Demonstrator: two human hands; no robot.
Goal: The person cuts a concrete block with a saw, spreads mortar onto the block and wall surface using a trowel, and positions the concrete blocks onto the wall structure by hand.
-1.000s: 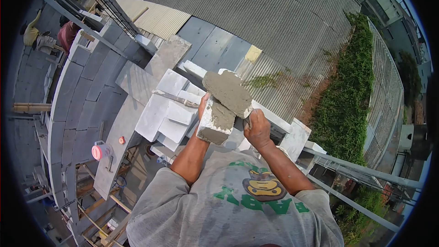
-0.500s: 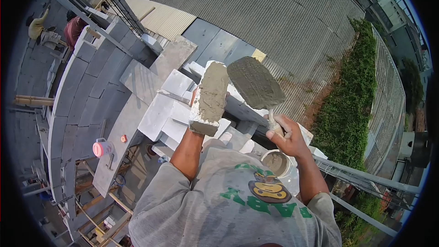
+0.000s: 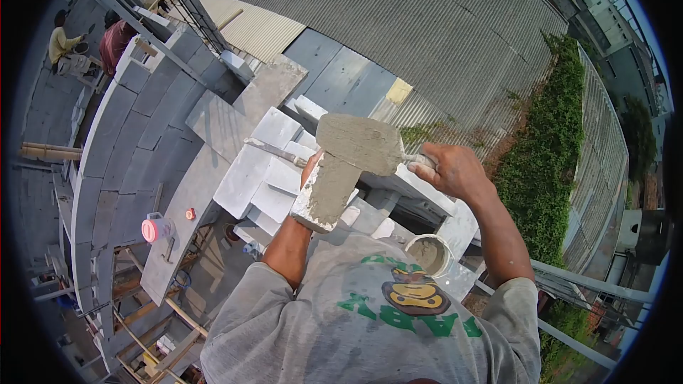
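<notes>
Left of the mortar bucket (image 3: 448, 260), my left hand (image 3: 310, 171) grips 1 mortar-coated block (image 3: 331, 193), fingers mostly hidden; my right hand (image 3: 449, 168) wraps the trowel (image 3: 364, 144) handle. The block looks stiff, fairly light, chippable; its dry sides offer better hold than the slick face.

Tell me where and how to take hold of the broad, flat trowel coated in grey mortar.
Grip the broad, flat trowel by its pale, narrow handle, coming from the person's right, as the right grip does. The handle sticks out that way, while the mortar-coated blade lies over the white, rectangular, mortar-topped block, so the blade would likely be a messy, awkward hold.
</notes>
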